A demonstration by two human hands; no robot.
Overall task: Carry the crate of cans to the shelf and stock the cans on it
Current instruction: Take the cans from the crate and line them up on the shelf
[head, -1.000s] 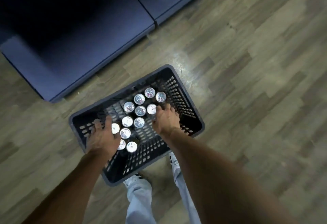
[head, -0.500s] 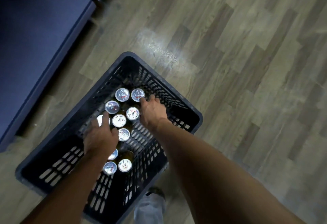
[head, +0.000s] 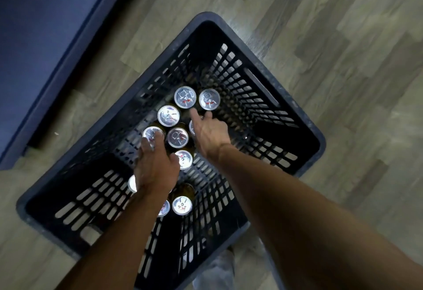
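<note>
A dark slatted plastic crate [head: 304, 129] stands on the wood floor below me, holding several upright cans [head: 185, 97] with silver tops. Both my arms reach down into it. My left hand [head: 155, 166] is spread over the cans in the middle, its fingertips on the top of one can [head: 152, 133] and its thumb beside another [head: 185, 160]. My right hand [head: 210, 134] hovers over a partly hidden can [head: 191, 127], with the forefinger straight and pointing between the far cans. Neither hand visibly lifts a can.
A dark blue flat unit [head: 45, 37] with a raised edge lies on the floor to the left of the crate. Wood-pattern floor [head: 343, 37] surrounds the crate on the right and far side. My trouser leg [head: 217, 271] shows below the crate's near corner.
The view has come much closer to the crate and the blue unit has slid left. Both hands have reached deeper, down onto the can tops.
</note>
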